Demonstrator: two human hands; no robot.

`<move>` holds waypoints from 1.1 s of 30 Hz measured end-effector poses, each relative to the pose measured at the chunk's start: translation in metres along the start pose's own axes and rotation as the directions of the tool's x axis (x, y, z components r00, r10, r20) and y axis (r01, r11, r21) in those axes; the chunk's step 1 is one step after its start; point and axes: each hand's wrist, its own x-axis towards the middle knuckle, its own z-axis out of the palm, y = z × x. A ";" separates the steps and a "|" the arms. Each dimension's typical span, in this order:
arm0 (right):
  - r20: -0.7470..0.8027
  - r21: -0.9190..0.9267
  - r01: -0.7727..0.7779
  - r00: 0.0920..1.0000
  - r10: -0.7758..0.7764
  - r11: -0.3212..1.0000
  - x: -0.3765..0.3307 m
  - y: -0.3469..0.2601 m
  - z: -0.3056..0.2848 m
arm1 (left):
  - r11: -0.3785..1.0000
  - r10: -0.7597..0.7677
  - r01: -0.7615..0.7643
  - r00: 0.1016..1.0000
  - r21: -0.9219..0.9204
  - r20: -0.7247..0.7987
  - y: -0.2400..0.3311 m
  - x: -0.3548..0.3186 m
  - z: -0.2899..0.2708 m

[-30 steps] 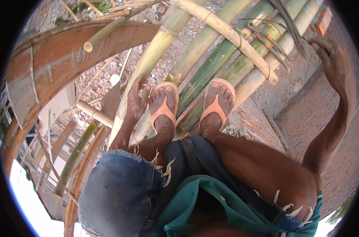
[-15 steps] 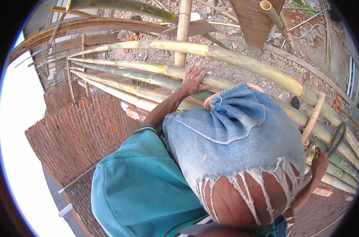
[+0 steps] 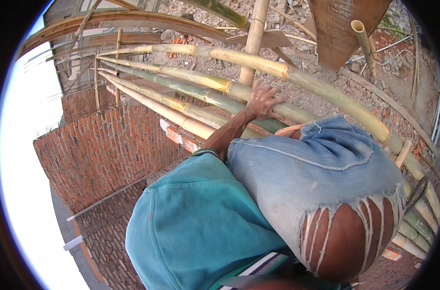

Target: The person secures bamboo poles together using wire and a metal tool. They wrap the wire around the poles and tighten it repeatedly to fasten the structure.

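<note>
My left hand (image 3: 267, 102) rests with spread fingers over a yellowish bamboo pole (image 3: 300, 114), palm down, and is not wrapped round it. Beside that pole, nearer to me, lie a green bamboo pole (image 3: 225, 100) and paler poles (image 3: 193, 125), side by side. A thick bamboo pole (image 3: 249, 61) runs along the far side of the group. My bent knee, in torn blue jeans (image 3: 321, 164), covers the middle of the poles. My right hand is out of sight behind the knee.
An upright bamboo post (image 3: 253, 48) stands beyond the poles. A brown board (image 3: 343, 34) and an upright bamboo stub (image 3: 362, 43) rise at the far right. Broken brick rubble (image 3: 200, 65) covers the ground. Brick walls (image 3: 104, 150) stand at left. A short stick (image 3: 403, 153) crosses the poles at right.
The view has shifted, so most things sit farther right. My left hand's fingers are spread wider on the pole. My right hand, seen earlier by the poles at right, has gone behind my knee.
</note>
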 end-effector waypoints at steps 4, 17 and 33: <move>-0.015 -0.019 0.011 1.000 -0.011 1.000 0.000 -0.010 0.001 | 0.971 -0.075 0.126 0.967 -0.201 0.245 -0.004 0.006 0.003; -0.340 0.166 -0.177 0.913 0.225 0.970 0.006 -0.018 0.052 | 0.893 0.166 -0.011 0.937 -0.451 0.307 0.039 0.108 0.020; -0.017 0.447 -0.353 0.915 0.402 0.822 0.013 -0.025 0.037 | 0.464 0.383 0.641 0.478 -0.612 0.791 0.315 0.298 0.173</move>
